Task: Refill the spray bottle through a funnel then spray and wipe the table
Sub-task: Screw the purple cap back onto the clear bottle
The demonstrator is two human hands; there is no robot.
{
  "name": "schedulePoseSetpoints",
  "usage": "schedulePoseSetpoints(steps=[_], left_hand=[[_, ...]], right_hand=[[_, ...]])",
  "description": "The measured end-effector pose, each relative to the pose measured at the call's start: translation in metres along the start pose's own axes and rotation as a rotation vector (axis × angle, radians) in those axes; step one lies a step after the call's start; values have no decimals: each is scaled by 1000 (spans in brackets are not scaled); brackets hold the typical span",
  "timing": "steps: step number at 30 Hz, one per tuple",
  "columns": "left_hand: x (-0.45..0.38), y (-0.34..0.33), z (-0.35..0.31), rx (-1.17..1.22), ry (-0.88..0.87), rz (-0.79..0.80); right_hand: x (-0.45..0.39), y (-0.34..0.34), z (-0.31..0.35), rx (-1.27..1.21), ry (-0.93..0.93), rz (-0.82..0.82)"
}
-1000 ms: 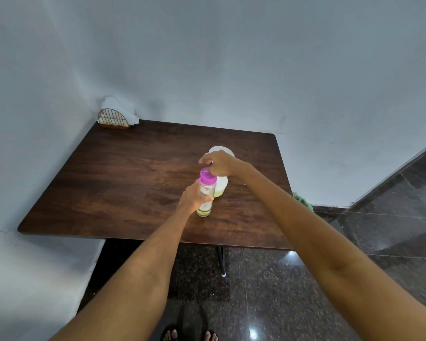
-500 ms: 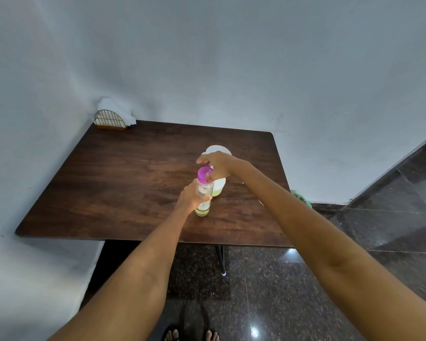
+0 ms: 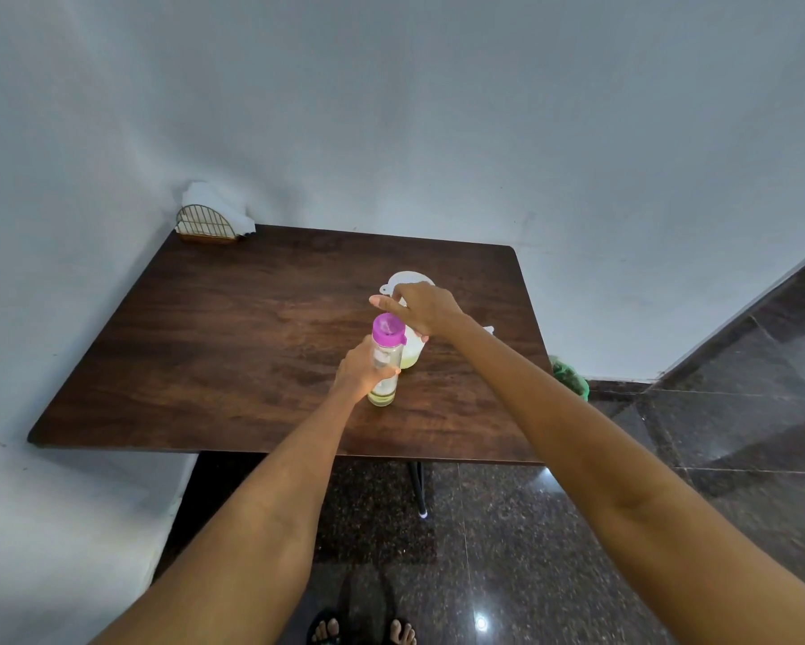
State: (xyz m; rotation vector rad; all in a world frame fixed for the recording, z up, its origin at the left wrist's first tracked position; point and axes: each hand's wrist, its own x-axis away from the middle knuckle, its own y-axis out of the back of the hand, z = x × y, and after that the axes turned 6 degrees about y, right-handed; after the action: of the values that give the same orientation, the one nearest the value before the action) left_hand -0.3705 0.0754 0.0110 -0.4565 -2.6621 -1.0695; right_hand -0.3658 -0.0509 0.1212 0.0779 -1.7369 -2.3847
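On the dark wooden table (image 3: 205, 346), the left hand (image 3: 361, 370) wraps the clear, magenta-capped spray bottle (image 3: 384, 360), whose pale label is unreadable. Behind it, the right hand (image 3: 421, 309), fingers loosely extended, mostly hides a white jug (image 3: 412, 353).

tabletop (image 3: 233, 346): dark wood grain, matt
spray bottle (image 3: 383, 365): clear plastic, glossy pink cap
floor (image 3: 554, 551): polished speckled stone
napkin holder (image 3: 205, 224): metal wire
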Motion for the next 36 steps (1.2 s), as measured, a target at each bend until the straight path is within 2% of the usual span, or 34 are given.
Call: schedulePoseSetpoints(steps=[2, 4, 8, 11, 18, 22, 26, 31, 36], left_hand=[[-1, 0, 1, -4, -4, -3], [-1, 0, 2, -2, -9, -3], [-1, 0, 1, -19, -15, -14], [0, 0, 2, -17, -21, -24], [6, 4, 14, 80, -92, -48], [9, 20, 15, 60, -126, -113], [10, 39, 13, 52, -128, -153], [16, 65, 25, 0, -110, -260], [16, 85, 38, -30, -32, -463]], right_hand=[[1, -2, -2, 7, 3, -121], [0, -3, -2, -53, 53, -156], [-1, -3, 2, -152, 141, 121], [1, -7, -2, -84, 220, 278], [2, -8, 5, 82, 334, 222], [-7, -3, 18, 51, 344, 171], [-21, 3, 35, 97, 374, 187], [-32, -3, 53, 80, 453, 161], [-46, -10, 69, 0, 524, 136]])
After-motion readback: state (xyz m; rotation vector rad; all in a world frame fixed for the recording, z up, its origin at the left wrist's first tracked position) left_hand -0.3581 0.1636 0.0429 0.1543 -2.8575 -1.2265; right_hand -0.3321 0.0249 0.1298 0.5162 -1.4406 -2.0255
